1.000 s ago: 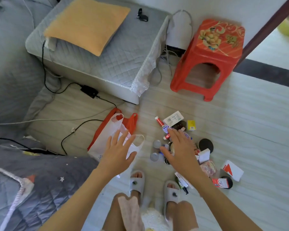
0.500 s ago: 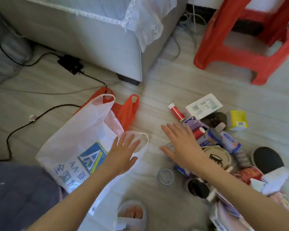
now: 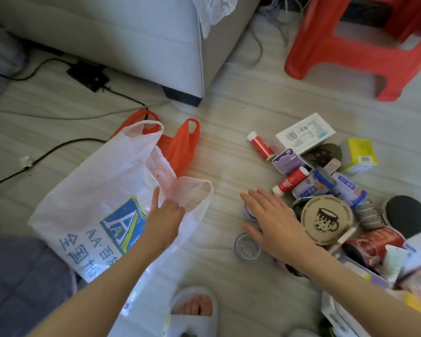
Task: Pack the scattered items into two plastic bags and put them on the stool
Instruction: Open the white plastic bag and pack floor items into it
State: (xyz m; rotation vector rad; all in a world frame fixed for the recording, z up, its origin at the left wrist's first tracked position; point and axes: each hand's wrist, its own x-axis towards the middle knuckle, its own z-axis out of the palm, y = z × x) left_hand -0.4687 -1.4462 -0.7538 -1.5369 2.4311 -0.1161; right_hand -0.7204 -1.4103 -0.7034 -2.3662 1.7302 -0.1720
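Lying flat on the pale wood-grain floor (image 3: 229,117) is a white plastic bag (image 3: 95,190) with a blue logo and blue printed characters, its two handle loops pointing toward an orange plastic bag (image 3: 180,147) that is partly tucked beneath it. The left hand (image 3: 165,215) is resting on the white bag just below its nearer handle loop, index finger extended and the other fingers curling against the film; whether it is actually pinching the plastic cannot be told. The right hand (image 3: 275,222) is hovering, fingers spread and straight, at the left edge of the scattered items, over a small grey round lid (image 3: 247,246) and partly covering another small container. Sitting in the pile are: a round brown lid with a mug drawing (image 3: 327,220), just beside the right hand; two red tubes with white caps (image 3: 260,145); a white barcoded box (image 3: 304,132); a purple-and-white box (image 3: 289,160); a yellow box (image 3: 357,154); blue-and-white packets (image 3: 326,188); a black disc (image 3: 408,212); a red foil pack (image 3: 374,244). Standing well apart at upper right is the red plastic stool (image 3: 360,49), holding nothing on its visible lower frame. Also showing are a grey upholstered furniture corner (image 3: 131,40), black cables with a power adapter (image 3: 88,74), and one foot in a light slipper (image 3: 195,310) at the bottom edge.
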